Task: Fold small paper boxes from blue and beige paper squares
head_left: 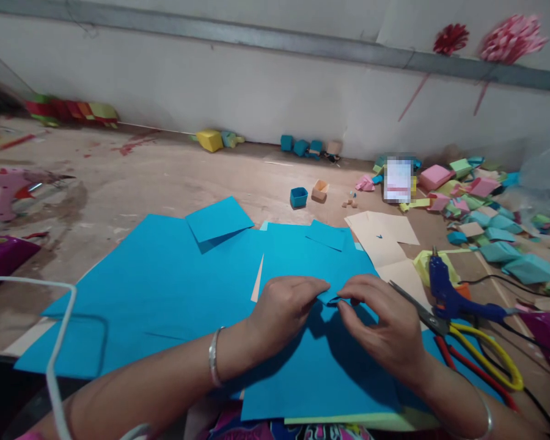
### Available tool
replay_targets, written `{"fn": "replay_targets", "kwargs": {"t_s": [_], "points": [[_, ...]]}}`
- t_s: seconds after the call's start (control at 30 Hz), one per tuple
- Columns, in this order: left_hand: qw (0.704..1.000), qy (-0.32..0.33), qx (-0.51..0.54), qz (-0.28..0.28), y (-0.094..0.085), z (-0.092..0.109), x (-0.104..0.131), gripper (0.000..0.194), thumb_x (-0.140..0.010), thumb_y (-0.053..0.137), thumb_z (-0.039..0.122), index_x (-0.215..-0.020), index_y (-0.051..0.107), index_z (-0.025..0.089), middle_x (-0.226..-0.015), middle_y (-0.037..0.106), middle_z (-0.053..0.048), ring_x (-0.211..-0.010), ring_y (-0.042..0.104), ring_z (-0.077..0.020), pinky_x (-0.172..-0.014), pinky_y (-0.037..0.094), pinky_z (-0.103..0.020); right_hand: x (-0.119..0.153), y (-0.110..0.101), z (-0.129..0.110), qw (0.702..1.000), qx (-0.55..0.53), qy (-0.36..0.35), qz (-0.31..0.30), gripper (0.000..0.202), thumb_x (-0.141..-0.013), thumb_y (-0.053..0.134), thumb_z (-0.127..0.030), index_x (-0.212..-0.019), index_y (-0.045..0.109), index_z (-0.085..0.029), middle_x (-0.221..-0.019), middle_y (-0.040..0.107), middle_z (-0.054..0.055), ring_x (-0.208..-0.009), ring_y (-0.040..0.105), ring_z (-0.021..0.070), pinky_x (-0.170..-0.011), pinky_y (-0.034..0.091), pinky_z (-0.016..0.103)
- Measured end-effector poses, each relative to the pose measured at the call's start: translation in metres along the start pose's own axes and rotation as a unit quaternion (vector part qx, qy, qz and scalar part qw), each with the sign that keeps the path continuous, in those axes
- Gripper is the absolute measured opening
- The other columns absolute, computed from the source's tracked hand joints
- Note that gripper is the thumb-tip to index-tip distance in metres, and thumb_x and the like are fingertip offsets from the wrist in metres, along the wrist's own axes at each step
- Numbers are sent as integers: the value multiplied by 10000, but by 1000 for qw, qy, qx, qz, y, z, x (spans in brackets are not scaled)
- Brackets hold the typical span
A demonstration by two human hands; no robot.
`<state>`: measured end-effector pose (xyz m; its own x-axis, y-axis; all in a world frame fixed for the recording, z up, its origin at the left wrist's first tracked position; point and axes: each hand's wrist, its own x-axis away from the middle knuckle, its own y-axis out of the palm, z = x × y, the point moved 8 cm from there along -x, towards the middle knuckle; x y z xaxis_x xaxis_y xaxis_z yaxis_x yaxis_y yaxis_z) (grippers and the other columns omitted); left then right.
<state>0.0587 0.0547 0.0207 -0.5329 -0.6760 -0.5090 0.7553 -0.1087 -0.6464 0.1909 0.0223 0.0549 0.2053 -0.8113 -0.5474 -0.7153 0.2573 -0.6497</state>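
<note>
Both hands meet above blue paper sheets (165, 275) spread over the near part of the table. My left hand (288, 305), with a silver bracelet at the wrist, is closed and pinches one side of a small blue paper piece (326, 296). On the other side of that piece, my right hand (379, 318) holds it between thumb and fingertips. The piece looks folded, but its far part blends into the blue sheet beneath. A smaller blue sheet (220, 221) and a small cut blue piece (327, 235) lie beyond the hands.
Yellow-handled scissors (488, 354), a blue glue gun (453, 290) and red-handled pliers (476, 373) lie at the right. Small paper boxes (299, 197) stand farther back. Many folded paper pieces (499, 232) pile up at right. A pink glue gun (7, 189) and white cable (57, 342) are left.
</note>
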Motion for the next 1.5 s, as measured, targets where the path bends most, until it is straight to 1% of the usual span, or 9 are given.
{"fn": "replay_targets", "kwargs": {"t_s": [0.13,0.23,0.37,0.47,0.63,0.93,1.13,1.4,1.5], "points": [[1000,-8,2,5,-1,-3,0,319,-878,482,90,-1092,696,189,-953,765,-77,-835,729,-169,-729,597,-292,-1,-6,-1,1000,8,-4,20,67,-840,619,-143,-877,614,-199,-821,630,53,-791,599,172,-709,493,307],[998,32,-47,21,-6,5,0,307,-895,475,82,-1109,679,162,-1000,755,-103,-896,727,-192,-784,606,-324,0,-1,11,995,-56,76,-17,29,-849,606,-182,-828,608,-202,-792,622,34,-734,576,153,-664,479,291],[989,79,-120,33,-14,17,-1,299,-910,505,94,-1171,646,128,-1094,723,-157,-1021,698,-256,-863,599,-417,14,24,35,935,-203,265,-122,106,-853,582,-271,-783,602,-194,-705,581,4,-625,523,121,-559,444,250],[984,97,-145,21,-15,23,-2,323,-919,499,98,-1213,628,128,-1136,708,-161,-1081,674,-271,-891,591,-436,21,35,39,893,-270,329,-145,129,-837,583,-300,-773,582,-188,-652,522,-19,-589,471,104,-514,410,225],[977,119,-177,12,-13,31,-1,332,-931,470,102,-1227,620,114,-1151,701,-169,-1090,670,-275,-900,590,-435,21,37,39,876,-297,351,-143,167,-804,591,-321,-710,537,-194,-623,446,-34,-582,415,98,-502,383,218],[959,153,-238,9,-8,39,0,302,-935,451,125,-1161,646,75,-1136,703,-189,-1064,677,-309,-828,617,-438,30,46,44,828,-341,411,-171,174,-767,579,-314,-644,531,-200,-605,442,-35,-577,392,101,-519,335,234],[955,155,-252,2,-7,43,0,302,-932,452,133,-1148,656,79,-1136,706,-174,-1062,674,-324,-798,627,-434,31,47,45,821,-327,431,-182,184,-748,570,-299,-600,583,-190,-584,519,-15,-587,440,116,-541,334,254],[941,171,-290,13,-2,50,3,287,-923,493,127,-1149,660,70,-1119,715,-159,-1035,686,-323,-734,640,-406,36,50,50,814,-347,451,-118,161,-684,532,-224,-538,471,-198,-564,425,-33,-598,383,114,-564,318,253],[946,165,-277,17,-3,49,2,275,-920,502,125,-1130,668,66,-1102,722,-161,-1008,698,-320,-710,641,-414,36,48,50,820,-336,447,-125,174,-701,531,-220,-541,468,-197,-561,412,-35,-595,381,113,-560,317,254]]}}
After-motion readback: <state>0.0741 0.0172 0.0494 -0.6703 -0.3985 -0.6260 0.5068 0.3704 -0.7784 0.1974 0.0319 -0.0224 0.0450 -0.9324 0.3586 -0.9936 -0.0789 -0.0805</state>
